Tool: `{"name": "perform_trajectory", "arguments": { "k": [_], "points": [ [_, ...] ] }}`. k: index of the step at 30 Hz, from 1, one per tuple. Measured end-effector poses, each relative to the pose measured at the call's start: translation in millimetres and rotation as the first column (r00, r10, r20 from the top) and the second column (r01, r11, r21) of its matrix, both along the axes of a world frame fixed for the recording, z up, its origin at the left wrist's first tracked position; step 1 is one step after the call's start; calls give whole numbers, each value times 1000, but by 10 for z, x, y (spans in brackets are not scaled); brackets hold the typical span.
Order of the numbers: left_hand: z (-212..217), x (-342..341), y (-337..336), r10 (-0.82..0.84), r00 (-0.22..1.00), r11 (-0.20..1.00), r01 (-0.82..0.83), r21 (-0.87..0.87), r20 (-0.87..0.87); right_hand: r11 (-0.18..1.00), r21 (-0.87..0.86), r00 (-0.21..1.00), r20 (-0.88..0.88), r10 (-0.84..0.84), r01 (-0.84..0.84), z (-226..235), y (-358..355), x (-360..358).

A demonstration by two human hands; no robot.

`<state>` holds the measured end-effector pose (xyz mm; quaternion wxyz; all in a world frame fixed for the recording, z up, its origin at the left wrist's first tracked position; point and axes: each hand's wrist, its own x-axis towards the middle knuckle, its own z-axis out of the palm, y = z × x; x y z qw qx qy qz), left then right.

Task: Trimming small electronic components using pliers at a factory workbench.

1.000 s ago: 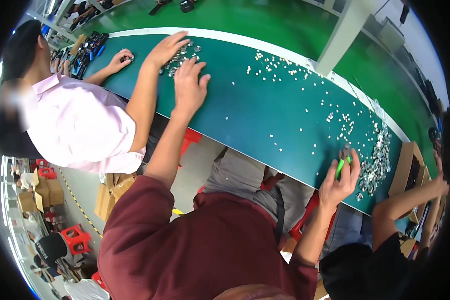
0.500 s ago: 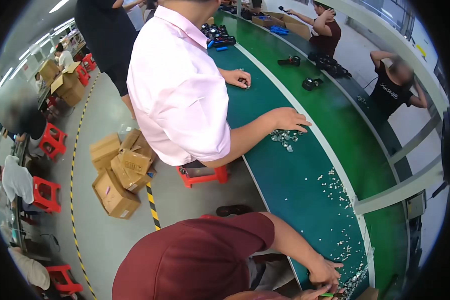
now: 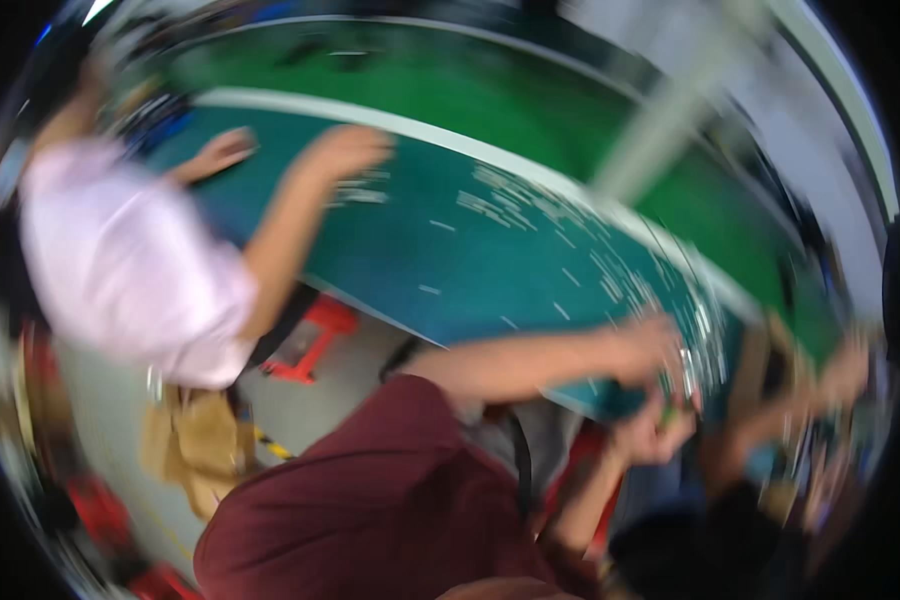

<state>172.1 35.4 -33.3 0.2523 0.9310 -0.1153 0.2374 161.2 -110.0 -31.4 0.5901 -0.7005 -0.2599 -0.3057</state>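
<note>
Since one second ago, the left hand (image 3: 645, 350) has moved from the upper left to the lower right, beside the right hand (image 3: 655, 435), and half a second ago's swung view has turned back. Motion blur covers everything. The left hand reaches rightward, its fingers near the pile of clear, shiny pieces (image 3: 708, 335); whether they hold anything, I cannot tell. Just below, the right hand is curled closed around a small hand tool with green handles (image 3: 669, 414), close to the left hand's fingertips.

At left, a co-worker in a pale pink shirt (image 3: 120, 260) has one hand (image 3: 352, 150) above more clear pieces (image 3: 360, 190). Small white pieces (image 3: 510, 205), smeared into streaks, scatter across the dark green surface (image 3: 370, 245) from upper centre toward the right. Beneath its near edge stands a red plastic stool (image 3: 315, 335); beyond its white rim run a bright green strip (image 3: 400, 85) and a pale grey post (image 3: 660, 130). A person in black reaches in at lower right.

Brown cardboard boxes (image 3: 205, 440) lie at lower left, and a tan cardboard carton (image 3: 755, 365) stands at right; their contents are too blurred to tell.
</note>
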Motion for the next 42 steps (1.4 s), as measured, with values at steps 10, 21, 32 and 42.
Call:
{"name": "perform_trajectory", "arguments": {
  "k": [10, 21, 32, 42],
  "points": [
    [278, 189, 148, -18, 999, 998, 21, 61, -47, 991, -134, 992, 121, 41, -24, -57, -460, 323],
    [151, 1092, -353, -136, 966, 967, 178, 183, -220, 989, -138, 994, 95, 62, -48, -228, -500, 332],
    [217, 386, 370, -46, 998, 991, 52, 122, -44, 978, -174, 990, 55, 129, -118, -61, -453, 358],
    [451, 89, 440, 162, 980, 955, -185, -231, -112, 924, -372, 981, 130, 144, -86, -11, -424, 372]
  ]
}}
